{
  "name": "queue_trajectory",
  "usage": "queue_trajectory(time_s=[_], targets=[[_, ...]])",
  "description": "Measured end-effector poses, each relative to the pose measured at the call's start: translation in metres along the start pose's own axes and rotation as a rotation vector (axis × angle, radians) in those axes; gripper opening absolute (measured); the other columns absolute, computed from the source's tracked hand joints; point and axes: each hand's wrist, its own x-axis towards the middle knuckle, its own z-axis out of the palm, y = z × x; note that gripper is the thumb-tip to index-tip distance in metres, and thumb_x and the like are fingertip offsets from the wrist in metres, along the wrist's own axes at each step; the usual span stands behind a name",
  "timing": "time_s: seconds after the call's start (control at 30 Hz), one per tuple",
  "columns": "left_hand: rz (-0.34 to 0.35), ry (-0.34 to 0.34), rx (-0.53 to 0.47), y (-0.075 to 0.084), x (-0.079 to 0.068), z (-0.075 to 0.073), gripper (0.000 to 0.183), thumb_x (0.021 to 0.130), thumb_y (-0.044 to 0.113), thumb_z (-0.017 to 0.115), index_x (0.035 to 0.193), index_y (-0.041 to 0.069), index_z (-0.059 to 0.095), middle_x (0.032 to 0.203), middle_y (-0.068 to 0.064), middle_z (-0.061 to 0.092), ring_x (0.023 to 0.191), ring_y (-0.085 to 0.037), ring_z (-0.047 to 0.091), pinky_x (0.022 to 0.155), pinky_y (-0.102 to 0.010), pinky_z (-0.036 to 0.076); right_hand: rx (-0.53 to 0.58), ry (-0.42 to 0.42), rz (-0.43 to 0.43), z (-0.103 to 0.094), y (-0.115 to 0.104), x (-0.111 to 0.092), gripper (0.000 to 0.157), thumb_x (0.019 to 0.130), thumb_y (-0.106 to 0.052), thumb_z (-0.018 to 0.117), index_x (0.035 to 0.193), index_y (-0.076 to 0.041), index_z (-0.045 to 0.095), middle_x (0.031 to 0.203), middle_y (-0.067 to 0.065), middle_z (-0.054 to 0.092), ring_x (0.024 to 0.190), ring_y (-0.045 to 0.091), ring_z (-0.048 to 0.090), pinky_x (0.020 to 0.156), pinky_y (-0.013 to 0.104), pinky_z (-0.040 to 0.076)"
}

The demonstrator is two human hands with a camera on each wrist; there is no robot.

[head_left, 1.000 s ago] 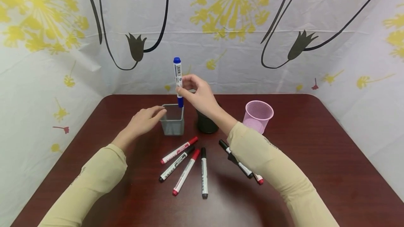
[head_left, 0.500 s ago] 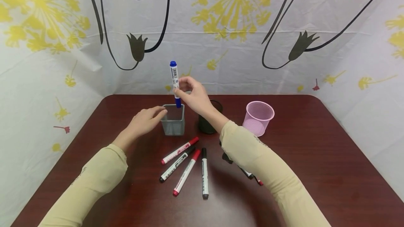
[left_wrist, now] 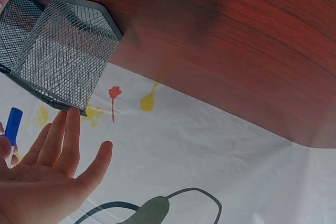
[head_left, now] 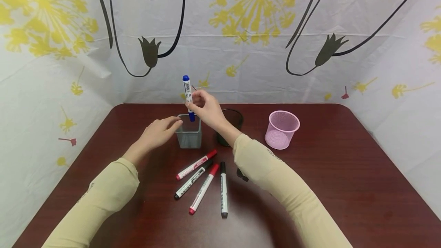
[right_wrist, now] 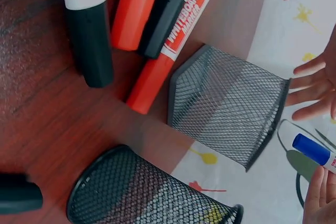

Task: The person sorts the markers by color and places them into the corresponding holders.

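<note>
My right hand (head_left: 208, 111) pinches a blue whiteboard marker (head_left: 187, 91) between thumb and fingers. The marker is nearly upright, and its lower blue end overlaps the opening of the grey square mesh pen holder (head_left: 190, 140). On the holder's left side, the fingertips of my left hand (head_left: 159, 131) are right at the rim. In the left wrist view, the fingers of that hand (left_wrist: 58, 166) are extended at the rim of the mesh holder (left_wrist: 68, 51). The right wrist view has the marker's blue end (right_wrist: 311, 149) just beyond the holder (right_wrist: 226, 103).
Two red markers (head_left: 203, 188) and two black markers (head_left: 224, 190) lie in front of the holder. A black round mesh holder (head_left: 234, 117) stands behind my right wrist, partly hidden. Farther right is a pink round mesh holder (head_left: 281, 129). A patterned sheet (head_left: 255, 68) hangs behind the table.
My right hand has moved left and down with the blue marker, bringing its lower end over the square holder. The right sleeve now hides the markers on the right. The left hand stays put.
</note>
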Motion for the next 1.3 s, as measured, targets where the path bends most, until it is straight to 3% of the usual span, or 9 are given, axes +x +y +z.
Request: queue_trajectory(time_s=[0.37,0.67,0.83,1.07,1.3], targets=[[0.003,0.006,0.018,0.0,0.0,0.0,0.051,0.096,0.044,0.037,0.129,0.007,0.051,0.123,-0.014,0.054,0.11,-0.033,0.051,0.086,-0.053,0.04,-0.043,-0.015,0.028,0.006,0.018,-0.001,0.026,0.088,-0.017,0.061,0.111,-0.006,0.056,0.1,0.005,0.061,0.09,0.014,0.059,0.074,0.027,0.048],[0.01,0.013,0.02,0.001,-0.001,0.001,0.053,0.096,0.045,0.036,0.13,0.007,0.05,0.126,-0.015,0.053,0.113,-0.034,0.049,0.09,-0.052,0.038,-0.051,0.01,-0.022,-0.004,0.021,-0.004,0.026,0.088,-0.017,0.061,0.112,-0.007,0.057,0.103,0.005,0.062,0.092,0.013,0.059,0.075,0.027,0.048],[0.014,0.022,0.013,0.001,-0.001,0.001,0.049,0.096,0.04,0.039,0.129,0.006,0.051,0.123,-0.015,0.055,0.111,-0.034,0.05,0.089,-0.052,0.038,-0.119,-0.011,-0.059,-0.019,0.022,-0.013,0.023,0.088,-0.019,0.061,0.109,-0.009,0.059,0.101,0.003,0.063,0.089,0.011,0.059,0.076,0.027,0.046],[0.01,0.019,0.003,-0.002,-0.002,0.002,0.048,0.096,0.04,0.039,0.13,0.007,0.05,0.123,-0.015,0.055,0.113,-0.035,0.048,0.089,-0.054,0.038,-0.269,-0.084,-0.181,-0.048,0.024,-0.036,0.018,0.086,-0.016,0.063,0.102,-0.009,0.062,0.095,0.001,0.063,0.082,0.009,0.058,0.074,0.032,0.048],[0.005,0.008,-0.007,-0.003,-0.002,0.003,0.051,0.096,0.041,0.038,0.131,0.006,0.049,0.124,-0.016,0.053,0.114,-0.036,0.046,0.09,-0.055,0.036,-0.309,-0.131,-0.284,-0.069,0.03,-0.056,0.014,0.084,-0.012,0.064,0.097,-0.007,0.063,0.089,-0.001,0.062,0.077,0.008,0.058,0.066,0.029,0.049]])
